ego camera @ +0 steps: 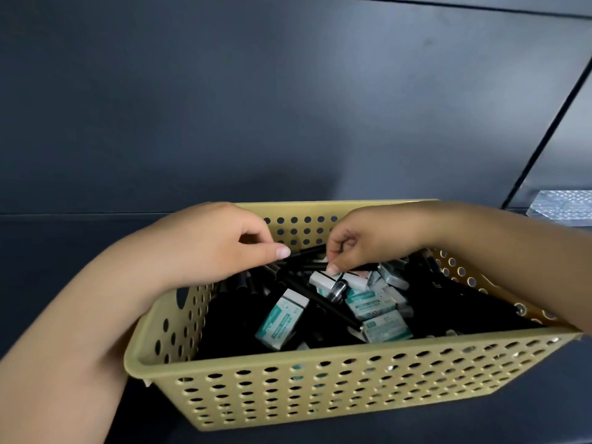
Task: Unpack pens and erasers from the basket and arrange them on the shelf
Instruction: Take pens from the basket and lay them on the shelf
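Both hands are inside the basket [320, 386], which sits on the dark shelf [80, 251]. The basket is full of black pens [320, 301] and small white and green erasers [282, 318], all mixed up. None of them is on the shelf yet, so the job looks like it is only starting.

The left hand [221, 241] has its fingers curled, and its grip seems to pinch the end of 1 pen [306, 251] near the back wall of the basket. That pen's long side runs across, from the left hand toward the right hand.

The right hand [355, 241] is just beside it. Its fingers are curled down too, and its thumb tip touches the pile where a pen and an eraser [323, 280] lie. I think it pinches a pen, but I cannot tell for sure.

The pile lies right under both hands. The bare shelf is behind and to the left of the basket, so the left hand is nearer to it. A pen probably has to lift up over the wall first.
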Action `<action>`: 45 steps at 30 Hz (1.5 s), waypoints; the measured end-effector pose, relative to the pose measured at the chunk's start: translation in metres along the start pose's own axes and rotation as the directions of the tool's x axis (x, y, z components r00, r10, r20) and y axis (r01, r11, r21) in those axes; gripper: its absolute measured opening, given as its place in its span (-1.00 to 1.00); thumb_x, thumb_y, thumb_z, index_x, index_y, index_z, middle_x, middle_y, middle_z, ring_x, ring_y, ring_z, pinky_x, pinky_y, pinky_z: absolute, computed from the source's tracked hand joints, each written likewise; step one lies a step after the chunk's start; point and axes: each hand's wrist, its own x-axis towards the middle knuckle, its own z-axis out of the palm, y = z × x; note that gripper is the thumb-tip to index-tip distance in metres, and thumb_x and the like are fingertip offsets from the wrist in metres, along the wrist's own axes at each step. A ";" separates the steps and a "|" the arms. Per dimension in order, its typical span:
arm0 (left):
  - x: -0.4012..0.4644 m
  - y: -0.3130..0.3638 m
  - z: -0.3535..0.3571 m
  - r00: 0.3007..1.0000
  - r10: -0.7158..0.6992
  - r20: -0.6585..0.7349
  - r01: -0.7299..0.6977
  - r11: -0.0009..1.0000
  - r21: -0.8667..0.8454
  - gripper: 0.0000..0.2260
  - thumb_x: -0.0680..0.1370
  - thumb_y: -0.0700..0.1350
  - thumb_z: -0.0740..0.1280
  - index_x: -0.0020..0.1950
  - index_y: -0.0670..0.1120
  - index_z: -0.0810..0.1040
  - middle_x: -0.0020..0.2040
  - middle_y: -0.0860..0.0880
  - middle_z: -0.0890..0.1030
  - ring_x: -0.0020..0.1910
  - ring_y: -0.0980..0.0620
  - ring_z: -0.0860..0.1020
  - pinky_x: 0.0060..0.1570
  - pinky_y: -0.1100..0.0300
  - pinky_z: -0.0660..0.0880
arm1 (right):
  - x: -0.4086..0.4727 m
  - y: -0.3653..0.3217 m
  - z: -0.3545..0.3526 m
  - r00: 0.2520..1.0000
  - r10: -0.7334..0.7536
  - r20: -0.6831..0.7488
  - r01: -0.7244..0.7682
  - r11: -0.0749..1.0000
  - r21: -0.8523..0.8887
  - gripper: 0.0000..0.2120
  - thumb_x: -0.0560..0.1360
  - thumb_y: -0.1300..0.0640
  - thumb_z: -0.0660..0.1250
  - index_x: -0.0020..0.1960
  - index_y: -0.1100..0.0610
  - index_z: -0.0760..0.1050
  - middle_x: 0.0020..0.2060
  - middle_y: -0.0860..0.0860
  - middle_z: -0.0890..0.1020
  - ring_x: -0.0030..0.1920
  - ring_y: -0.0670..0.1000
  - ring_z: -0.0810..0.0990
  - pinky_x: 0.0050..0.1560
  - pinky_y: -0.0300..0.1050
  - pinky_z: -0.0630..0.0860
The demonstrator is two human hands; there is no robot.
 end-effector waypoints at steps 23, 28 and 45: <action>0.009 -0.003 -0.019 0.947 -0.297 -0.124 -0.061 0.211 -0.976 -0.69 0.59 0.03 0.13 -0.29 -0.10 0.39 -0.44 -0.07 0.62 -0.36 -0.03 0.65 -0.34 0.20 0.59 | 0.003 -0.054 -0.011 0.990 -0.132 -0.050 0.138 0.832 0.538 -0.82 0.47 0.04 0.28 -0.24 0.12 0.49 -0.36 0.00 0.56 -0.38 -0.09 0.54 -0.30 -0.28 0.53; 0.008 -0.018 -0.019 0.914 -0.401 -0.061 -0.108 -0.096 -0.990 -0.67 0.57 0.12 0.15 -0.30 -0.04 0.32 -0.65 0.08 0.24 -0.72 0.17 0.24 -0.55 0.37 0.42 | 0.021 -0.064 0.004 0.996 -0.069 0.061 0.053 0.971 0.231 -0.77 0.48 -0.06 0.28 -0.07 0.10 0.53 -0.27 -0.07 0.54 -0.23 -0.11 0.52 -0.19 -0.25 0.52; 0.010 -0.025 -0.017 0.990 -0.119 -0.070 -0.067 0.028 -0.997 -0.66 0.54 0.08 0.14 0.11 -0.10 0.54 -0.07 -0.14 0.68 -0.11 -0.06 0.66 -0.27 0.16 0.60 | 0.009 -0.085 -0.043 0.939 0.025 -0.343 0.300 0.429 0.852 -0.90 0.31 0.20 0.40 -0.19 0.15 0.52 -0.38 0.02 0.64 -0.39 -0.09 0.63 -0.33 -0.29 0.59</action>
